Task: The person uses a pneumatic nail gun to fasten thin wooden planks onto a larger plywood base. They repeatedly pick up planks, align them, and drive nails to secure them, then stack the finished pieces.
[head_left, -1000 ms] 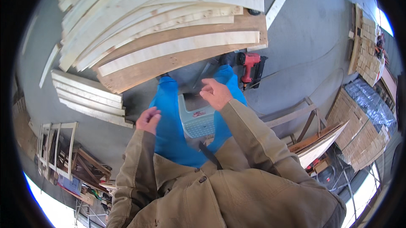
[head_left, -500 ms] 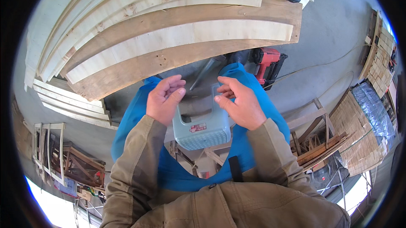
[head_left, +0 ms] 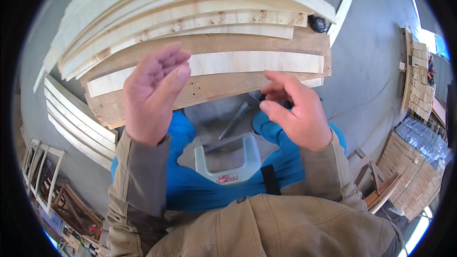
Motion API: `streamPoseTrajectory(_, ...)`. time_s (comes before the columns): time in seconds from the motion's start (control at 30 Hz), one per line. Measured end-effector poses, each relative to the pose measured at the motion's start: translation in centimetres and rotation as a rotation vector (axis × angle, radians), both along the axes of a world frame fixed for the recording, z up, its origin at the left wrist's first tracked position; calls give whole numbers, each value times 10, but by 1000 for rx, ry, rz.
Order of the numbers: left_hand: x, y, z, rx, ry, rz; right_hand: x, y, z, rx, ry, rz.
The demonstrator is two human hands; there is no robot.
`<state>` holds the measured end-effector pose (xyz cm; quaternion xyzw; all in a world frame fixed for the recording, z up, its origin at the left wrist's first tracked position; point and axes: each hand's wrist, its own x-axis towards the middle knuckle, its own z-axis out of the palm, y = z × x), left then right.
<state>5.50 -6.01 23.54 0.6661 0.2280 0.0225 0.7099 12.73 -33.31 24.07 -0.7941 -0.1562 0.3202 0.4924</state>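
Note:
My left hand (head_left: 159, 96) hangs over the left part of a brown wooden board (head_left: 190, 87), palm turned inward, fingers loosely bent and thumb apart, with nothing in it. On the far side of that board lies a pale curved wooden strip (head_left: 247, 61), partly covered by the left hand. My right hand (head_left: 301, 113) is in front of the strip's right end, fingers slightly curled and apart, also holding nothing. It hides part of the floor behind. Between my blue-trousered legs stands a light plastic stool (head_left: 253, 154), partly covered by the trousers.
Several long pale strips (head_left: 200, 4) are stacked beyond the board, with a black tape measure (head_left: 317, 23) at their right end. More strips (head_left: 78, 119) lie at the left. A metal tool (head_left: 234, 121) is on the floor. Wrapped wood stacks (head_left: 414, 161) stand right.
Both hands have moved forward and farther apart toward the board. The view has shifted, and my legs now cover more of the stool. The red nail gun is no longer visible.

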Motion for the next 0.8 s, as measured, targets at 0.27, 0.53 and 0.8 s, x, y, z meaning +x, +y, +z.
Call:
streamPoseTrajectory(0.27,-54,-24,-10,194,-279,-46,-69,-25,-3,-58,-380,-55)
streamPoseTrajectory(0.53,-125,-16,-5,75,-136,91,-113,-67,-21,-53,-348,-146)
streamPoseTrajectory(0.8,-125,-2,16,104,-117,121,-86,-62,7,-273,-498,-57)
